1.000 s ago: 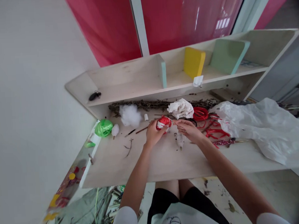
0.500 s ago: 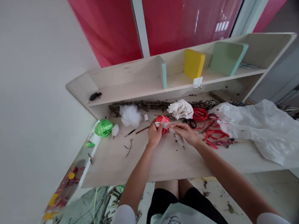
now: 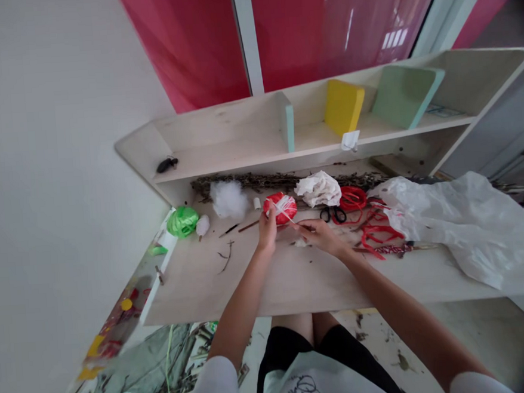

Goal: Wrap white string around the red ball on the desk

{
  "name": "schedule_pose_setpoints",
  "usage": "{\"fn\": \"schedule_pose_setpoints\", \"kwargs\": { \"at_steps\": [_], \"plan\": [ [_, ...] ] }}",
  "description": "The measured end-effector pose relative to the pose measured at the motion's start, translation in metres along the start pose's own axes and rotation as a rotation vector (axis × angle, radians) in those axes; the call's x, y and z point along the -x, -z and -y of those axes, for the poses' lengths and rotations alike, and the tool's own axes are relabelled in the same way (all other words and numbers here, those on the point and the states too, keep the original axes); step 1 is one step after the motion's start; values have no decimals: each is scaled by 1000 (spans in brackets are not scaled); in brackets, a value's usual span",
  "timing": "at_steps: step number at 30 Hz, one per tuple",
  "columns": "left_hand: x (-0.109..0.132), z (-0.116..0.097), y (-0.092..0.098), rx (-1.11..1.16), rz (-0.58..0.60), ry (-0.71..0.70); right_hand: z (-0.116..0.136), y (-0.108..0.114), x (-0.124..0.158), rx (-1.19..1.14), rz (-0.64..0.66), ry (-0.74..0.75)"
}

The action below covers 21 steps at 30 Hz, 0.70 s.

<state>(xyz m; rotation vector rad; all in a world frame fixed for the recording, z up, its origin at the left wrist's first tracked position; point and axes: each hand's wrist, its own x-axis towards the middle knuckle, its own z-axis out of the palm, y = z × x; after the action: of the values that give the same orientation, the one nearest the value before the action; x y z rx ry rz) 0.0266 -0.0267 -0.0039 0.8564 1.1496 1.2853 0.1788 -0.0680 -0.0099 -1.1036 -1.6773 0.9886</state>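
Observation:
My left hand (image 3: pixel 268 233) is closed around the left side of a red ball (image 3: pixel 293 207) that looks wound from ribbon. White string (image 3: pixel 284 205) crosses the front of the ball in a bundle. A strand runs from it down to the fingertips of my right hand (image 3: pixel 319 235), which are pinched together on the strand. Both hands are just above the desk. Something small and whitish lies partly hidden below my right fingers. Black scissors (image 3: pixel 339 215) rest just beyond my right hand.
Crumpled white paper (image 3: pixel 319 189), red ribbon (image 3: pixel 384 234) and a white plastic bag (image 3: pixel 465 224) lie right. White stuffing (image 3: pixel 229 200), a green ball (image 3: pixel 182 222) and a small white ball on a stick (image 3: pixel 202 226) lie left. Dry twigs (image 3: pixel 252 181) line the back below a shelf (image 3: pixel 223 157).
The ball has turned in my left hand, so more red and the bunched string show. My right hand has moved slightly left and down, and a strand stretches between ball and fingers.

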Motion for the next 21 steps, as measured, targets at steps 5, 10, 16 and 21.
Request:
{"fn": "schedule_pose_setpoints", "kwargs": {
  "at_steps": [5, 10, 16, 21],
  "plan": [
    [-4, -9, 3, 90, -33, 119, -6, -1, -2, 86, -41, 40],
    [-4, -17, 3, 190, -30, 235, -12, 1, -3, 105, -50, 14],
    [-6, -26, 9, 390, -7, 337, -13, 5, -4, 61, -107, -27],
    [-10, -26, 16, 542, 123, 410, -9, 7, -5, 16, -100, -62]
  ]
}}
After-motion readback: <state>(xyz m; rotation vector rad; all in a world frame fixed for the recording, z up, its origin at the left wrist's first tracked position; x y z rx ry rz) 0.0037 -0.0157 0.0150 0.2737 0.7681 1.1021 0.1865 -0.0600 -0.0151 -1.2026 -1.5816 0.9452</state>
